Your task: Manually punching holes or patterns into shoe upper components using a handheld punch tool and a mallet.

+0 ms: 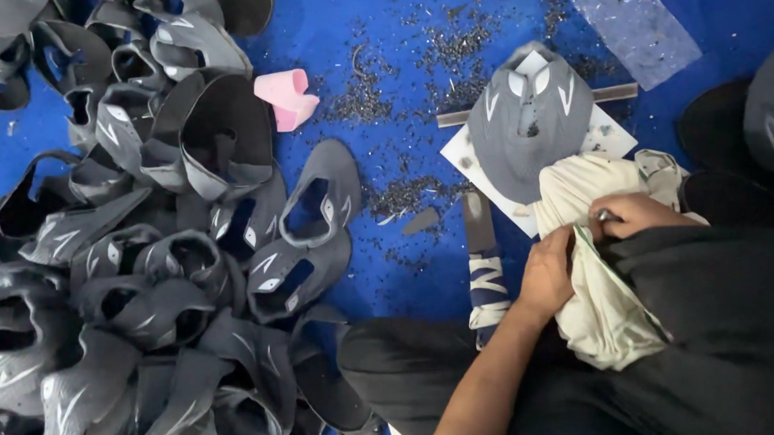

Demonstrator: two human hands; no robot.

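Observation:
My left hand [549,271] grips a fold of a cream cloth [599,308] lying on my lap. My right hand [636,213] is closed on a small metal tool whose tip shows at the thumb, pressed against the same cloth. Just beyond the hands a grey shoe upper [530,122] lies flat on a white board [468,165]. A knife with a tape-wrapped handle [485,265] rests on the blue mat to the left of my left hand.
A big heap of grey shoe uppers [133,257] fills the left side. A pink folded piece [285,97] lies near it. Dark trimmings [449,55] are scattered over the blue mat [376,15]. A clear plastic sheet [635,23] sits top right.

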